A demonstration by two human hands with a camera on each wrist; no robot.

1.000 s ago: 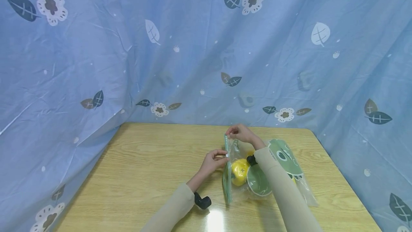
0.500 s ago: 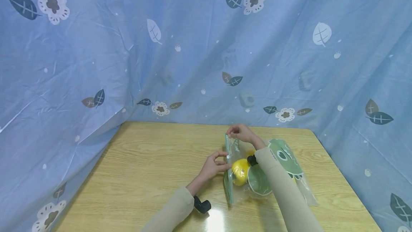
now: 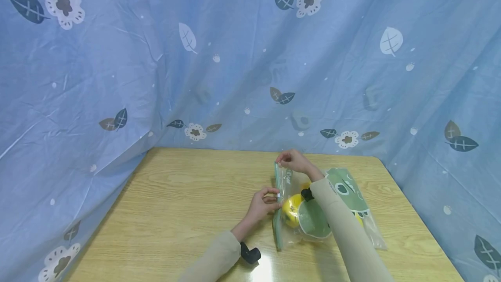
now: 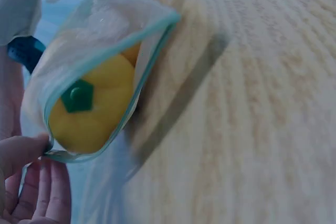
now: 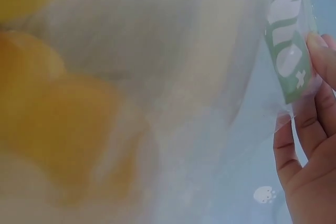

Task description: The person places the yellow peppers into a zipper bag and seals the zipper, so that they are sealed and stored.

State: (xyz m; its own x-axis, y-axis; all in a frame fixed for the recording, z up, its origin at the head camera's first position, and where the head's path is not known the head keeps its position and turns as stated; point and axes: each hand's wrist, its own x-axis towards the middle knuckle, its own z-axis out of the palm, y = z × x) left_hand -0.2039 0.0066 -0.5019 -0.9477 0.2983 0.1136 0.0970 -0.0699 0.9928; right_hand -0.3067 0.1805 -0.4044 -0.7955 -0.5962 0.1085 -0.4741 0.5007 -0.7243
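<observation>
A clear zip bag point(image 3: 290, 238) with a green cartoon print lies on the table, its green-edged mouth facing left. My left hand point(image 3: 261, 203) pinches the mouth edge near its middle, beside a small white slider point(image 3: 278, 195). In the left wrist view the mouth gapes on the near side of the thumb point(image 4: 23, 150). Inside sits a yellow toy, like a bell pepper point(image 4: 97, 106), with a green stem top; something orange-yellow lies behind it. My right hand point(image 3: 295, 161) pinches the far corner of the mouth, and its forearm covers part of the bag.
The wooden table point(image 3: 184, 195) extends left of the bag. A blue patterned curtain point(image 3: 235, 77) hangs behind and at both sides. Black wrist cameras sit at the left cuff point(image 3: 250, 253) and under the right cuff point(image 3: 307, 194).
My left hand has slid a little toward the near side along the bag's mouth, and the white slider sits slightly nearer too. The right hand stays at the far corner.
</observation>
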